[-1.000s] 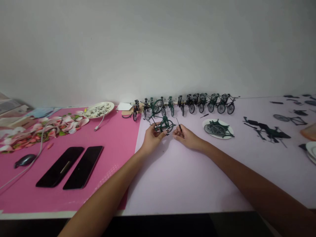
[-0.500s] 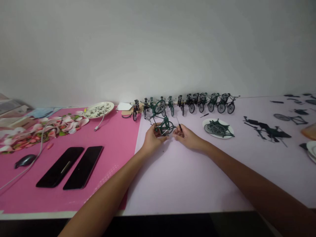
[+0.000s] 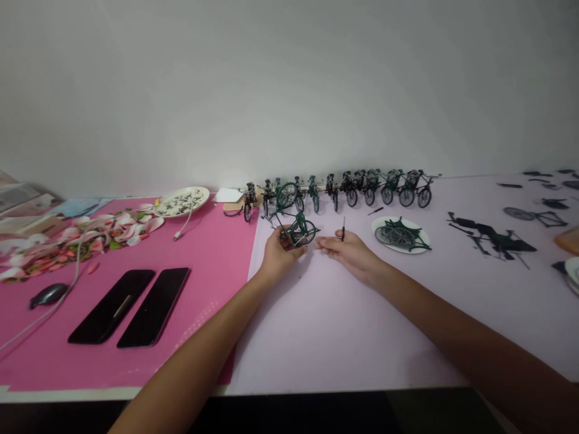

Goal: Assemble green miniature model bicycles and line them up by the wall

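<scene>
In the middle of the head view, my left hand (image 3: 281, 253) is closed around a small dark green model bicycle (image 3: 304, 231), tilted so that one wheel faces me. My right hand (image 3: 350, 252) is just to the right of it, apart from the bicycle. A small screwdriver (image 3: 343, 231) with a dark handle points upward from that hand, held in its fingers. Whether its fingertips also pinch some tiny part is too small to tell. Behind both hands stands a row of finished-looking model bicycles (image 3: 351, 191).
A white plate (image 3: 420, 248) of wheels and green frames lies right of my hands, with another small screwdriver (image 3: 375, 211) behind it. Dark parts (image 3: 502, 241) spread farther right. Two phones (image 3: 152, 307), a mouse (image 3: 49, 295) and petals (image 3: 131, 229) lie on the pink left side.
My right hand has drawn back a little to the right, away from the bicycle, and the screwdriver now stands more upright. My left hand still holds the bicycle in nearly the same place.
</scene>
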Demonstrator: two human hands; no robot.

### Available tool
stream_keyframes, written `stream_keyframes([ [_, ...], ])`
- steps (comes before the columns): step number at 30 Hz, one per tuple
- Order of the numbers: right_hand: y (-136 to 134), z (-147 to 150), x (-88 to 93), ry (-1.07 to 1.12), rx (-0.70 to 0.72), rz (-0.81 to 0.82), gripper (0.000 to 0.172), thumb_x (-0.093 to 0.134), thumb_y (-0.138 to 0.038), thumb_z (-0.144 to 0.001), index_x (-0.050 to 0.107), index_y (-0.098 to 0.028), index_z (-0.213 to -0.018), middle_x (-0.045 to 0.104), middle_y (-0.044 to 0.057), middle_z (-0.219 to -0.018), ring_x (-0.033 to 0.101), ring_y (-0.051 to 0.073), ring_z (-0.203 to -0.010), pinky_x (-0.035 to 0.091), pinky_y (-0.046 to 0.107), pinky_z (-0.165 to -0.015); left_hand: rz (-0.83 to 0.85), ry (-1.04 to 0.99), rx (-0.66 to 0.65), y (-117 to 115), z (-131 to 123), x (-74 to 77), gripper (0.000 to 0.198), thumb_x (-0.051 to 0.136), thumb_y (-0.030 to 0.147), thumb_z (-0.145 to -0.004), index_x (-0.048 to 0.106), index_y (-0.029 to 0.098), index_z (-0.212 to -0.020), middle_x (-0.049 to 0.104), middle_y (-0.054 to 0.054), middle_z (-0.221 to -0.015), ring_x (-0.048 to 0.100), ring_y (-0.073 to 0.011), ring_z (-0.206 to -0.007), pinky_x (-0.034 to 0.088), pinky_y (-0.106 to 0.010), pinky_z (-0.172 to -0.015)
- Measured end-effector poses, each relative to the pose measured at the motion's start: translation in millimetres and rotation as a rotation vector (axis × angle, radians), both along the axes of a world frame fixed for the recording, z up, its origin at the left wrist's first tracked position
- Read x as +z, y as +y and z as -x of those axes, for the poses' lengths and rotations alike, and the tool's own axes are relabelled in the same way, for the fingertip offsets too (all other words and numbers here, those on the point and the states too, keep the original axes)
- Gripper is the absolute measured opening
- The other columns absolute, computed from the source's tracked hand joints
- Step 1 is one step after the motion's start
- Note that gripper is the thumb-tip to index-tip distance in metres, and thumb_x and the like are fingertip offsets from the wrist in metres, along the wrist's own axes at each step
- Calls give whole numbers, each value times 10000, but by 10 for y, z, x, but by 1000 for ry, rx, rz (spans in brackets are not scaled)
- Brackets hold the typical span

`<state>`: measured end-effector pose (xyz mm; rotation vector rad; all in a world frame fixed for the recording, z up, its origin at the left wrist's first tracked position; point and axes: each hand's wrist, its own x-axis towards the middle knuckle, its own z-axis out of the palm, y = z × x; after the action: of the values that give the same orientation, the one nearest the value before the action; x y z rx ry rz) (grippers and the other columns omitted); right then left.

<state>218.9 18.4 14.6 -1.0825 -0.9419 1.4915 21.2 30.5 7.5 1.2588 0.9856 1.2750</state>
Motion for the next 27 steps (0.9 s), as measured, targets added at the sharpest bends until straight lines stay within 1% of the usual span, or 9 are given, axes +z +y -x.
stream_keyframes([
  [2, -20, 14, 23, 51, -29, 20, 629, 891, -171, -645, 312, -277, -867, 775, 85, -1018, 743, 260, -1039, 567, 372, -889, -7, 6, -11, -1, -2, -13, 598, 889, 94, -630, 574, 182, -1130, 776, -142, -1120, 767, -262, -1021, 596, -397, -934],
  [6, -35, 35, 41, 79, -70, 0, 595, 847, -104, -635, 321, -271, -856, 760, 52, -968, 755, 250, -1029, 566, 345, -888, -3, 41, -21, -18, -10, -21, 595, 869, 81, -625, 579, 185, -1134, 778, -123, -1075, 765, -257, -991, 603, -382, -889],
  [11, -63, 65, 58, 135, -67, -15, 598, 858, -97, -625, 329, -270, -844, 724, -6, -895, 762, 253, -1035, 569, 361, -927, -10, 85, -35, -38, -20, -14, 567, 872, 97, -623, 587, 181, -1106, 764, -107, -1040, 752, -234, -951, 599, -373, -872],
  [18, -83, 93, 64, 145, -43, -41, 607, 876, -136, -606, 331, -267, -838, 733, 3, -878, 765, 240, -985, 563, 373, -951, 4, 74, -60, -31, -25, 0, 559, 891, 112, -607, 575, 181, -1063, 753, -94, -1017, 741, -208, -904, 580, -331, -829],
  [21, -86, 88, 68, 132, -33, -46, 611, 891, -154, -594, 339, -264, -832, 724, -13, -869, 757, 236, -984, 556, 370, -940, -1, 64, -73, -25, -25, -3, 598, 928, 171, -602, 561, 186, -1074, 748, -71, -974, 734, -194, -867, 568, -300, -783],
  [24, -95, 85, 71, 119, -14, -54, 592, 896, -165, -607, 356, -261, -831, 720, -9, -914, 735, 219, -996, 547, 365, -933, -14, 50, -56, -19, -30, -16, 607, 957, 293, -621, 554, 194, -1065, 739, -42, -915, 721, -178, -807, 554, -279, -732],
  [27, -92, 85, 69, 98, -1, -75, 543, 886, -220, -637, 374, -260, -815, 711, 10, -922, 714, 221, -1011, 537, 357, -913, -14, 8, -80, -14, -32, -27, 596, 962, 363, -628, 556, 199, -1033, 740, -38, -918, 718, -176, -812, 552, -283, -739],
])
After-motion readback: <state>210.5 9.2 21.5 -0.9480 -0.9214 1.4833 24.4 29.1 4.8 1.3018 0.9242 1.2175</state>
